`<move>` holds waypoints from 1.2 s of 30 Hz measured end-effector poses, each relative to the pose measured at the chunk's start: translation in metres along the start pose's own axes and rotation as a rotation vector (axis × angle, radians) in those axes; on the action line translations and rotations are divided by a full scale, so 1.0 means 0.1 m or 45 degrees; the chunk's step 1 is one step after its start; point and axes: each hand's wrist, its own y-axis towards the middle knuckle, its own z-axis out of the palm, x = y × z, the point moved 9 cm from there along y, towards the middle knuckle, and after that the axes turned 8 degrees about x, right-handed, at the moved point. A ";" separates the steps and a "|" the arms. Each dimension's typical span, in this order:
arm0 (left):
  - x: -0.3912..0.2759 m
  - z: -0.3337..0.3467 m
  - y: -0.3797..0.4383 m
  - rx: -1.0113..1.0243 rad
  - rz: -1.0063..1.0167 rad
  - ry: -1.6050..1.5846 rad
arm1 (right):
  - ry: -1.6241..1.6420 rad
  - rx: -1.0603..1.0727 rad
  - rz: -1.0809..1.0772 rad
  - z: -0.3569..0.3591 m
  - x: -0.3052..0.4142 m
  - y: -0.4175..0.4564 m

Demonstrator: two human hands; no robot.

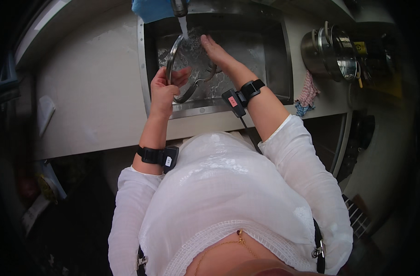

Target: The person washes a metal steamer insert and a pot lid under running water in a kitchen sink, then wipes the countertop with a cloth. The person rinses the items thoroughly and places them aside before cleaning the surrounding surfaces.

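Note:
A round glass pot lid (195,58) with a metal rim is held tilted over the sink (216,110). My left hand (163,89) grips its rim at the left side, thumb on the near face and fingers showing beyond it. From the faucet (179,7), a stream of water (183,27) falls on the lid's upper part and splashes across the glass. My right hand (215,51) is beside the lid's right side, fingers extended and holding nothing; whether it touches the glass I cannot tell. A curved handle (212,72) shows near the lid's right edge.
Metal pots (329,53) stand on the counter right of the sink. A red-and-white cloth (310,89) and a blue one (303,109) hang near the counter's front edge. Blue material (153,10) lies beside the faucet. On the left counter (89,86) rests a white flat object (46,114).

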 end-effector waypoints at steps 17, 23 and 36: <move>-0.08 0.68 -0.02 0.485 0.335 1.935 | 1.587 -0.119 0.142 -0.01 -0.46 -0.83; 0.07 -0.33 0.04 -0.097 0.146 0.491 | 1.628 -0.085 0.025 -0.10 -0.60 -0.87; 0.58 -0.10 -0.10 -0.114 -0.291 -0.552 | -0.688 -0.519 -0.109 -0.33 -0.52 -0.70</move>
